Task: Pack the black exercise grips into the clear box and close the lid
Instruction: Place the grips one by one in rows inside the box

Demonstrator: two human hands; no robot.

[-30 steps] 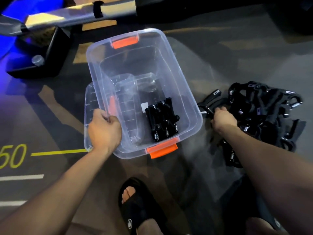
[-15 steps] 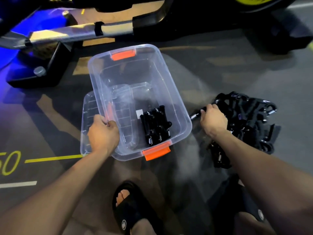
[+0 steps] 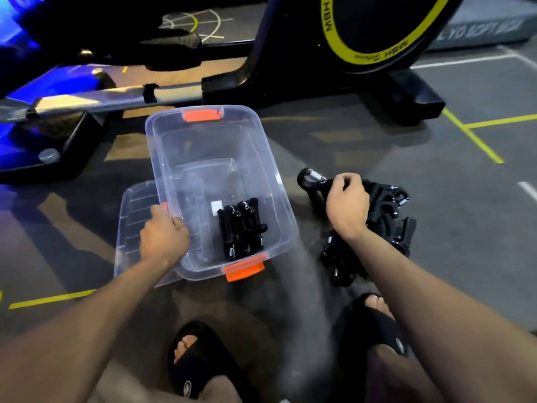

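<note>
The right hand (image 3: 347, 206) has curled around a black hand grip (image 3: 315, 184) and lifted it off the pile of hand grips (image 3: 383, 219) on the floor (image 3: 436, 199). A second ago that hand was down among the pile, closing on a handle; now the grip's looped end with its metal spring sticks out to the left of the fist, clear of the rest and pointed toward the clear box (image 3: 261, 170). The pick is done, then, and what remains of this cycle is the short carry across to the box.

The left hand (image 3: 164, 237) keeps its hold on the box's near left rim, fingers curled over the edge, as it did in both earlier views, steadying the box. The box stands open with its orange latches (image 3: 245, 269) at the near and far ends. Inside, a small row of packed grips (image 3: 242, 228) lies against the near right corner, unchanged in number since a second ago.

The clear lid (image 3: 133, 216) lies flat on the floor, partly under the box's left side, so it will have to be pulled out before closing.

My judgement is that the task is at an early stage: most grips are outside the box, in the tangled heap just right of it. The springs and handles look interlocked, so a lifted grip could drag a neighbour along. Beyond the box stands an exercise bike (image 3: 377, 39), and two black sandals (image 3: 200, 365) show at the bottom of the view.
</note>
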